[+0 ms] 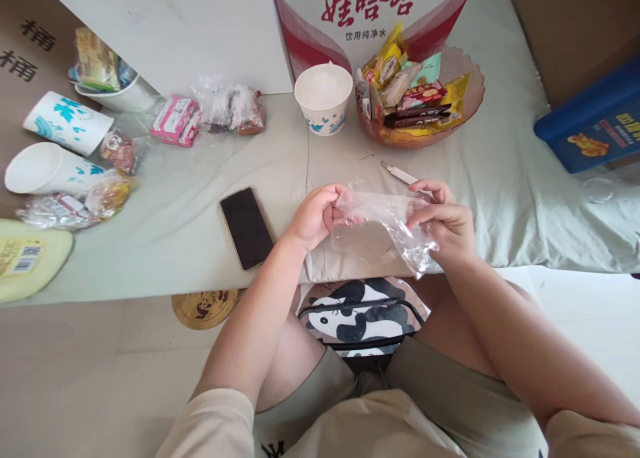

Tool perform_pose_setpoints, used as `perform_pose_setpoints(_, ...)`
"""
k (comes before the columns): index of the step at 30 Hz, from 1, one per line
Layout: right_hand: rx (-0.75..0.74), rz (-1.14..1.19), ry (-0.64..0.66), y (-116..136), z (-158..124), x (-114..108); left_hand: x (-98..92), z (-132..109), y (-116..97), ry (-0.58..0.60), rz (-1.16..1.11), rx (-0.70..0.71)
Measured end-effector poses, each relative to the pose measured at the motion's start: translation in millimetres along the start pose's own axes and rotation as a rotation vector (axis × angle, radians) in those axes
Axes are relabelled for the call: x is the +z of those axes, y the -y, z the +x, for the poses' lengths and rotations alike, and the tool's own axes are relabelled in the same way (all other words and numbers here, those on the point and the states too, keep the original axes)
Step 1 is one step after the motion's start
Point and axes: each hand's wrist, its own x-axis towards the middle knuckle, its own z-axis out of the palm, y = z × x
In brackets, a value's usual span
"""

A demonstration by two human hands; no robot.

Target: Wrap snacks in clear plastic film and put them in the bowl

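A clear plastic bag (373, 208) hangs crumpled and see-through between my two hands, over the front edge of the covered table. My left hand (317, 215) is closed, pinching the bag's left side between thumb and fingers. On the other side, my right hand (447, 225) grips the bag with bent fingers, and its loose end droops below them. A slim white utility knife (397, 172) lies just beyond my right fingers; its near end is hidden, so I cannot tell whether they touch it. Left of my left hand lies a black phone (247, 228), face up.
A pink glass bowl (473, 105) of wrapped snacks and a paper cup (324, 98) stand at the back, before a printed carton (370, 18). Tipped paper cups (67, 121) and wrapped foods lie left. A blue package (595, 121) is at right. Below is a panda-patterned stool (360, 311).
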Motion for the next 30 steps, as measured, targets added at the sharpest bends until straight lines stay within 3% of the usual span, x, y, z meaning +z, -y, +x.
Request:
perform_pose_setpoints(5,0.058,-0.026,-0.002,2.2,-0.6,0.5,-1.5,-0.7,1.3,-0.019,0.055,-0.011)
perform_pose_setpoints(9,0.139,-0.017,-0.037,-0.3,-1.7,0.2,-1.4,-2.6,2.1,-0.026,0.166,0.069)
perform_pose_setpoints(14,0.371,0.195,-0.165,-8.8,-0.4,2.7,-2.8,-1.7,3.2,-0.052,0.191,0.088)
perform_pose_setpoints(17,0.410,0.300,-0.092,-11.1,0.2,4.5,-3.3,-0.8,4.4,-0.035,0.155,0.120)
perform_pose_setpoints(20,0.367,0.226,0.034,-8.2,-1.6,6.9,-3.2,-3.0,4.9,0.026,0.130,0.171)
perform_pose_setpoints(23,0.397,0.155,0.078,-3.9,-4.4,8.3,-4.2,-7.2,3.0,0.057,0.053,0.202)
perform_pose_setpoints(26,0.382,0.132,0.020,-1.2,-5.5,8.6,-8.1,-8.8,0.5,0.065,-0.050,0.140)
perform_pose_setpoints(30,0.347,0.192,-0.071,1.2,-2.8,10.2,-15.7,-4.4,2.9,0.128,-0.031,-0.079)
